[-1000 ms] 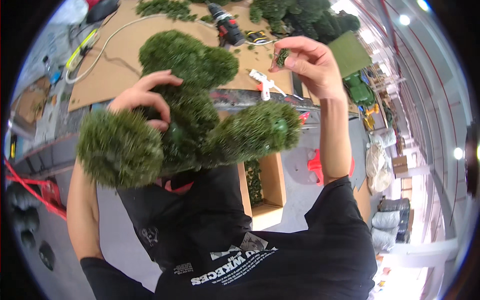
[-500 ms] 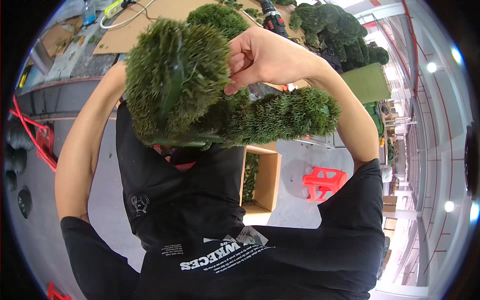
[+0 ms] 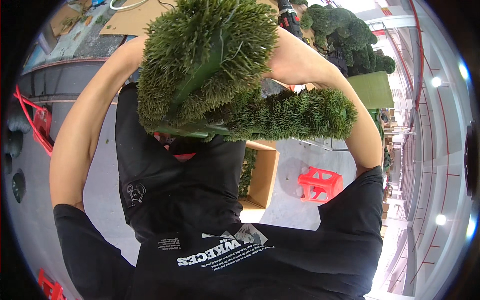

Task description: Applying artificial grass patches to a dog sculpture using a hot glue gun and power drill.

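A bulky shape covered in artificial grass [image 3: 205, 60] is held up before me, over my lap. Its upper part is a thick tufted mass, split by a smooth green strip [image 3: 202, 75] with thin pale strands over it. From its lower right a grass-covered arm [image 3: 300, 115] sticks out sideways, and a smooth green edge runs underneath. My left hand [image 3: 140, 52] reaches behind the piece's left side; its fingers are hidden. Behind the upper right side is my right hand [image 3: 290, 60], showing only its back and wrist, so what its fingers grip cannot be seen.
Beyond the piece is a worktable with cardboard [image 3: 125, 22] and a power drill [image 3: 289, 17]. More grassy green shapes [image 3: 342, 32] are heaped at the far right. An open cardboard box [image 3: 265, 177] and a red plastic stool [image 3: 320, 184] stand on the floor.
The grass piece has moved up and to the right and looks larger, its upper part tilted rightward. My right hand's fingers, visible and pinched before, are now hidden behind it.
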Available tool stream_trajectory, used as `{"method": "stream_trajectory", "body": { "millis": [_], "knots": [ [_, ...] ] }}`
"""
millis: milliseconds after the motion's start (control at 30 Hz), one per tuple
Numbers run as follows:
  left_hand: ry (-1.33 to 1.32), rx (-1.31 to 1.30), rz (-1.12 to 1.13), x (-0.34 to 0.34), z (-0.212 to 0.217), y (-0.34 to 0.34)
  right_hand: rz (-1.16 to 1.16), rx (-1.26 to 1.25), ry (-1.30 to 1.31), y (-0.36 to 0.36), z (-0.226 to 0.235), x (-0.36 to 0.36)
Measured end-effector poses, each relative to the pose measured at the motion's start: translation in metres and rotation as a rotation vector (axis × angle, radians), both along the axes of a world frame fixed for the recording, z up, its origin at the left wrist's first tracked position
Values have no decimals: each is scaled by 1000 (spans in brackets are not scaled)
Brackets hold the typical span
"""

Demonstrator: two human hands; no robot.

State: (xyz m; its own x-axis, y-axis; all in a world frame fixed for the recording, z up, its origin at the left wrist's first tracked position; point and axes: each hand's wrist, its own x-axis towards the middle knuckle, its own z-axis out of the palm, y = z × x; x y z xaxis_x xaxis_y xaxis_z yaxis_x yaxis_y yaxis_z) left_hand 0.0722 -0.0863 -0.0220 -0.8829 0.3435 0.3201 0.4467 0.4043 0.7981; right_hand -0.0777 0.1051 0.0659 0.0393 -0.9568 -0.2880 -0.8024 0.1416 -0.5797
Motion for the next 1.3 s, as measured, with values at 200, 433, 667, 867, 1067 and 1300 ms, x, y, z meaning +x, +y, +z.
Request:
{"method": "stream_trajectory", "body": {
  "millis": [200,433,667,867,1067,1300],
  "knots": [
    [13,27,32,-1,-17,-10,-13,44,-39,-1,3,2],
    [27,41,64,-3,-28,-22,55,-39,-7,2,9,8],
    [51,47,91,1,-36,-23,53,44,137,-1,15,9],
    [77,56,112,-2,-46,-37,43,150,271,-2,20,14],
    [104,65,136,0,-51,-37,92,29,544,13,-6,-18],
    [133,78,172,-4,-61,-49,279,-172,749,18,-26,-51]
  ]
}}
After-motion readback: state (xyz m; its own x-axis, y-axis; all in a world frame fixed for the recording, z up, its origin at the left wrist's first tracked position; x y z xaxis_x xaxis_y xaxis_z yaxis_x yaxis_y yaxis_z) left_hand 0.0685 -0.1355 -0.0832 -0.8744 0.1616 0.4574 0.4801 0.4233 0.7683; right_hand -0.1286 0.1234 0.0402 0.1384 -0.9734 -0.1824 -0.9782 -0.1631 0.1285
